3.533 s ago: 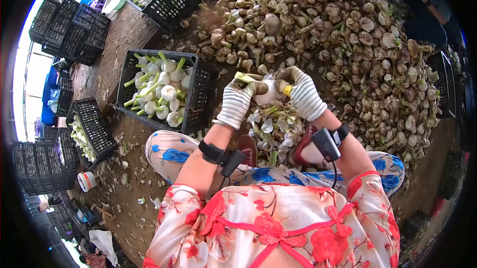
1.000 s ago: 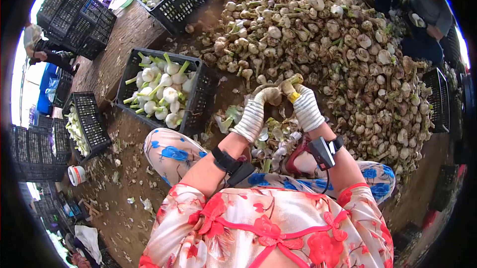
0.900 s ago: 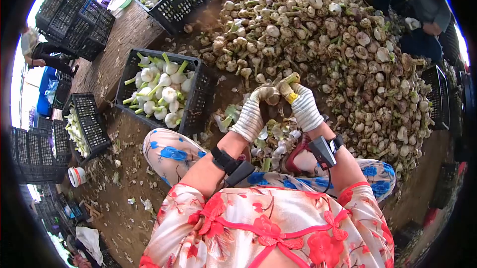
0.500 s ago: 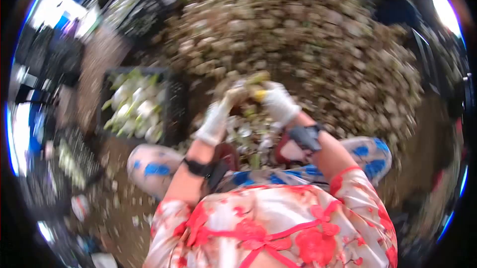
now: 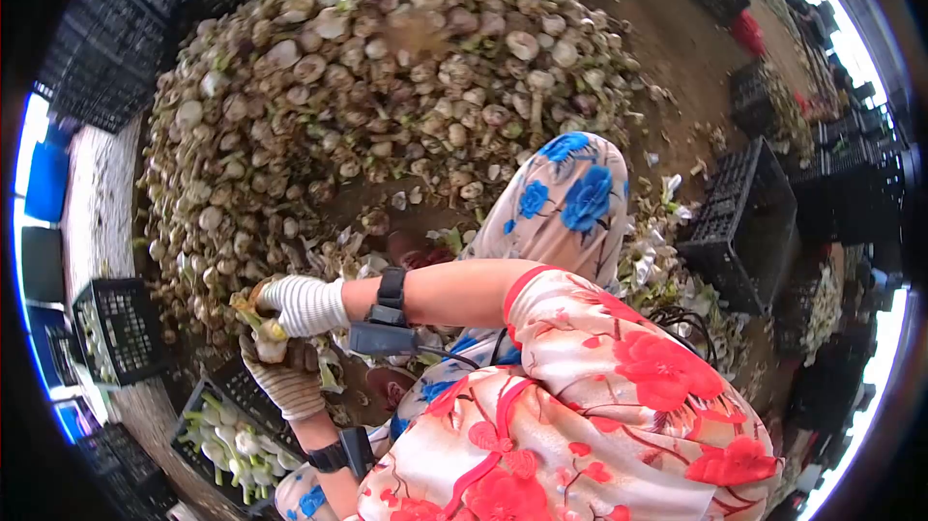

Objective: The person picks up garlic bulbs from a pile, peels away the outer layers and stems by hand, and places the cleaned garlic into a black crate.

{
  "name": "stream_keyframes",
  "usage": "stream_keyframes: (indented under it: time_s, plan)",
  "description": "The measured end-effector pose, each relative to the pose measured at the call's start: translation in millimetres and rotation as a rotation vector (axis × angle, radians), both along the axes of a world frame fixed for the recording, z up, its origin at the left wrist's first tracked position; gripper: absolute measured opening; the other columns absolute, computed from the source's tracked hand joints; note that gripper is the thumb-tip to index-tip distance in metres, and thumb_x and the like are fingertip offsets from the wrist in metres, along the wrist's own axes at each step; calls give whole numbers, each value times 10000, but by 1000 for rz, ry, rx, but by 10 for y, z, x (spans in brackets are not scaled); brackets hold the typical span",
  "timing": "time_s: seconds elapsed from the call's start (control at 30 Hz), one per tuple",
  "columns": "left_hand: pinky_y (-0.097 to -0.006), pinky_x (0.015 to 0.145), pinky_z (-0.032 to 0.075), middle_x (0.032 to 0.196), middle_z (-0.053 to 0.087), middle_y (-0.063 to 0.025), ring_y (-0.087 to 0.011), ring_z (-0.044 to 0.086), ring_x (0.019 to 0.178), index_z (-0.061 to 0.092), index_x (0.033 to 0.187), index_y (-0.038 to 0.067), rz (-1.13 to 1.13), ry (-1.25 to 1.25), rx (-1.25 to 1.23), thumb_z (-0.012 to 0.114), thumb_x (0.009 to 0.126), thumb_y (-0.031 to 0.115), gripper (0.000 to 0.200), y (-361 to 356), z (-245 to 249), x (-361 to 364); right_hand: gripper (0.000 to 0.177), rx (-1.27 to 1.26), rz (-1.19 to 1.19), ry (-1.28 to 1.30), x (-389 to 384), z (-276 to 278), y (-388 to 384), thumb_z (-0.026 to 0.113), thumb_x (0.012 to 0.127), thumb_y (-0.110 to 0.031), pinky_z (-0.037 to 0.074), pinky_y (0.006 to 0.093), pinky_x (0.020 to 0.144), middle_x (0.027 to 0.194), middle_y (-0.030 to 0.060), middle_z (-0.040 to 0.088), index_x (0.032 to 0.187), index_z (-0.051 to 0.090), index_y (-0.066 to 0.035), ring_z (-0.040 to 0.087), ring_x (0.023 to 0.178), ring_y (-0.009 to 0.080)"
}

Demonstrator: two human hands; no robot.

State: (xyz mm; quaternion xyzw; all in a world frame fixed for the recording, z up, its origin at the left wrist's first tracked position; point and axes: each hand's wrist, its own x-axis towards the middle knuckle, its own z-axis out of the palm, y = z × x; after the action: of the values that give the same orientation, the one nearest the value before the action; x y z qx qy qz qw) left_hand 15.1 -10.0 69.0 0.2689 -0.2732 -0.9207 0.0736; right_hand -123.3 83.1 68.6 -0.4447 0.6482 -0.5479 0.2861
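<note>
A whitish garlic bulb [image 5: 270, 350] with a short stem sits between my two gloved hands at the lower left. My left hand [image 5: 287, 381], in a soiled white glove, is closed around the bulb from below. Just above, my right hand [image 5: 298, 306], in a striped white glove, has its fingers curled at the stem, with something small and yellow by the fingertips; its exact grip is partly hidden. A black crate [image 5: 184, 448] of cleaned white bulbs [image 5: 235, 444] stands below my left hand.
A large heap of untrimmed garlic [image 5: 387, 86] spreads ahead. Another black crate [image 5: 121, 332] stands left, stacked crates [image 5: 116, 28] upper left, and a tilted crate [image 5: 739, 226] right. Peelings [image 5: 652, 265] lie beside my knee [image 5: 570, 192].
The view has turned to the right. Both hands have shifted to the lower left of the picture, near the crate of white bulbs, and the bulb now shows clearly.
</note>
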Motion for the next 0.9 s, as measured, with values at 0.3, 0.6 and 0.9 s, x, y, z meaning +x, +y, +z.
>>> stream_keyframes:
  time_s: [0.3, 0.6, 0.9]
  plan:
    - [-283, 792, 459, 1004, 544, -66, -140, 540, 880, 448, 1148, 18, 346, -196, -842, 602, 780, 145, 419, 416, 310, -361, 258, -95, -122, -391, -161, 77, 254, 552, 730, -106, 469, 318, 662, 756, 151, 629, 964, 600, -9, 587, 691, 195]
    - [-246, 766, 457, 981, 598, -58, -123, 563, 880, 536, 1111, 25, 160, -217, -526, 529, 861, 194, 301, 11, 267, -364, 208, -11, 144, -1269, -281, 8, 284, 608, 812, -191, 495, 303, 552, 789, 35, 612, 952, 590, -39, 590, 660, 138]
    - [-290, 553, 489, 820, 553, -48, -124, 514, 611, 495, 1135, 40, 92, 68, -498, 681, 756, 244, 470, 94, 413, -149, 306, 295, -132, 258, -657, -345, -9, 592, 802, -281, 468, 365, 609, 813, 167, 630, 961, 602, -19, 605, 686, 313]
